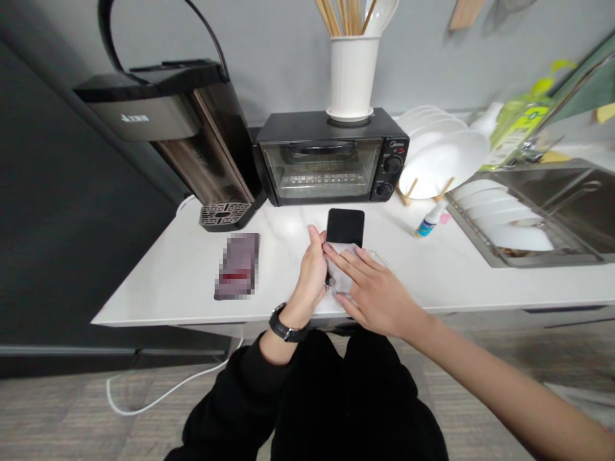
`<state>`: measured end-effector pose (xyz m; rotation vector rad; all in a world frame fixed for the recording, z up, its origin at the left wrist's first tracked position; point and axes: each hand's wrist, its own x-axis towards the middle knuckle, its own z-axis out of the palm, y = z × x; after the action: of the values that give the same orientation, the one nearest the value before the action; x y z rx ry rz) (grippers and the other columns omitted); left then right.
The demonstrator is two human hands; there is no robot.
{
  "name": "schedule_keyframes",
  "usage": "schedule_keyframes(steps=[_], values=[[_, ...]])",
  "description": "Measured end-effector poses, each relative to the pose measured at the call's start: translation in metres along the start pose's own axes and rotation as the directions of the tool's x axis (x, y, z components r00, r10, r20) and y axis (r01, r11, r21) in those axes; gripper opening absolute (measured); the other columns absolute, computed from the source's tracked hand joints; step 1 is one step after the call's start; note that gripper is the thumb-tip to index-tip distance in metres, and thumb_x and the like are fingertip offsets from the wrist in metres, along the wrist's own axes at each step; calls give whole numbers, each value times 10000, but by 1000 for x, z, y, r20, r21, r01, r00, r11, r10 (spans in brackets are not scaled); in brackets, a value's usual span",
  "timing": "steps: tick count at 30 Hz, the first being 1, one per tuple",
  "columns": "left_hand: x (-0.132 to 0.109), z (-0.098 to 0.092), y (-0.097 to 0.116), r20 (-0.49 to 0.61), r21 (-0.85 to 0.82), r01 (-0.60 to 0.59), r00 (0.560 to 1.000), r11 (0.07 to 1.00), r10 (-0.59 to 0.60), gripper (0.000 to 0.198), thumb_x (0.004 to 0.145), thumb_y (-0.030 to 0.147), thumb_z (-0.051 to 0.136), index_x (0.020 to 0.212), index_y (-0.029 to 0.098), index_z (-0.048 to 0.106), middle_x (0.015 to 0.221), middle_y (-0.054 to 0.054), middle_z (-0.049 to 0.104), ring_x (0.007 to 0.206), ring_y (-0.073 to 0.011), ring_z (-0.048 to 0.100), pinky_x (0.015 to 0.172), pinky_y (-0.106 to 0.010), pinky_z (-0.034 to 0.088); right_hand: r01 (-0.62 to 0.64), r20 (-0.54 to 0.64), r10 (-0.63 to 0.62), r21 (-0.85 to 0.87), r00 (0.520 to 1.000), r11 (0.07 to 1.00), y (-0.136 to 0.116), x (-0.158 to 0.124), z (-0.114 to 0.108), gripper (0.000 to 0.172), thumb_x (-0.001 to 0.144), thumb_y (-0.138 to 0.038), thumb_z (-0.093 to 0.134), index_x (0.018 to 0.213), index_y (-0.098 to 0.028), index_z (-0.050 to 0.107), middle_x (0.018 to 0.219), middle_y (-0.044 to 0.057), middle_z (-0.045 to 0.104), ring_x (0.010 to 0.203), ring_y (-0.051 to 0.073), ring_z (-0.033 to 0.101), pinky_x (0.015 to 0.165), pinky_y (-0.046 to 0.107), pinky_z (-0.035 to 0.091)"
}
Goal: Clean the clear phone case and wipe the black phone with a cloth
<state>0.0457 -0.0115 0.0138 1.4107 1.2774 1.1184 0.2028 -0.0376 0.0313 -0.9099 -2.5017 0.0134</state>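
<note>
A black phone-like slab [344, 227] stands out beyond my hands, its lower part covered by a pale grey cloth [340, 276]. My left hand [313, 269] holds the slab by its left side, thumb pointing up. Over the cloth lies my right hand [372, 288], its fingers stretched out and pressing the cloth against the slab. Something clear, partly hidden, lies behind my right hand. To the right stands a small spray bottle [427, 224] with a blue label. A blurred-out dark flat item [237, 266] lies on the counter to the left.
On the white counter [163, 282], a water dispenser [211, 147] stands at the left and a toaster oven [321, 169] at the back, with a white utensil pot [354, 77] on top. White plates [444, 163] stand beside the oven. A sink with bowls [509, 218] is at the right.
</note>
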Motion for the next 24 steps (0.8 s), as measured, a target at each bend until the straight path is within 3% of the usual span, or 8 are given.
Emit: schedule_keyframes(steps=[4, 7, 10, 12, 15, 17, 20, 24], values=[[1, 1, 2, -36, -165, 77, 996, 983, -84, 842, 1011, 780, 139, 1439, 215, 592, 1544, -82, 580, 1511, -268, 455, 1207, -414, 455, -64, -38, 62, -37, 997, 997, -1, -9, 1, 533, 1052, -474, 512, 1426, -112, 627, 1717, 122, 221, 1599, 338, 231, 1302, 596, 219], [-1, 5, 7, -49, -171, 157, 985, 973, -168, 865, 1003, 790, 131, 1437, 198, 588, 1522, -110, 599, 1483, -279, 495, 1195, -426, 470, 14, 14, -14, -12, 1000, 1000, -1, -10, 1, 672, 1045, -498, 508, 1568, -80, 448, 1714, 143, 223, 1607, 293, 214, 1309, 532, 243], [-2, 10, 9, 14, -99, 76, 997, 992, -75, 824, 1018, 765, 141, 1471, 223, 565, 1554, -81, 570, 1515, -268, 449, 1224, -428, 438, -52, -23, 51, -30, 998, 998, 4, -7, -1, 707, 1064, -426, 463, 1659, -110, 248, 1715, 132, 241, 1601, 277, 242, 1311, 539, 222], [-1, 12, 10, 58, -84, 15, 998, 996, -11, 774, 1029, 752, 186, 1473, 246, 569, 1551, -53, 574, 1513, -264, 452, 1238, -430, 420, -122, -84, 118, -40, 989, 992, 6, -7, -3, 739, 1057, -402, 459, 1666, -77, 195, 1717, 162, 222, 1607, 303, 214, 1312, 562, 197], [1, 13, 15, 24, -112, 74, 997, 991, -71, 818, 1023, 760, 140, 1427, 225, 609, 1477, -78, 644, 1468, -279, 514, 1213, -439, 447, -48, -31, 47, -43, 998, 998, 4, -12, -3, 753, 1055, -389, 454, 1666, -53, 171, 1724, 163, 202, 1597, 305, 249, 1315, 527, 217], [1, 15, 19, 3, -185, 99, 995, 978, -100, 802, 1033, 746, 160, 1377, 213, 650, 1455, -87, 661, 1477, -276, 503, 1235, -428, 411, -37, -4, 37, -79, 999, 996, 3, -16, -2, 720, 1073, -389, 427, 1669, -75, 173, 1729, 140, 199, 1591, 290, 272, 1314, 520, 226], [0, 21, 27, -4, -337, 109, 993, 935, -118, 641, 1051, 683, 336, 1330, 224, 687, 1468, -70, 654, 1508, -251, 459, 1273, -391, 335, -153, -81, 143, -143, 986, 978, 2, -16, -1, 702, 1079, -381, 406, 1654, -35, 198, 1728, 168, 191, 1615, 286, 185, 1316, 540, 200], [1, 28, 31, -46, -513, 196, 966, 836, -254, 627, 1052, 662, 372, 1239, 177, 723, 1350, -106, 730, 1422, -263, 566, 1228, -393, 407, -67, 4, 68, -127, 998, 990, 3, -10, -1, 663, 1077, -348, 385, 1646, -41, 237, 1722, 155, 225, 1609, 257, 214, 1322, 514, 208]])
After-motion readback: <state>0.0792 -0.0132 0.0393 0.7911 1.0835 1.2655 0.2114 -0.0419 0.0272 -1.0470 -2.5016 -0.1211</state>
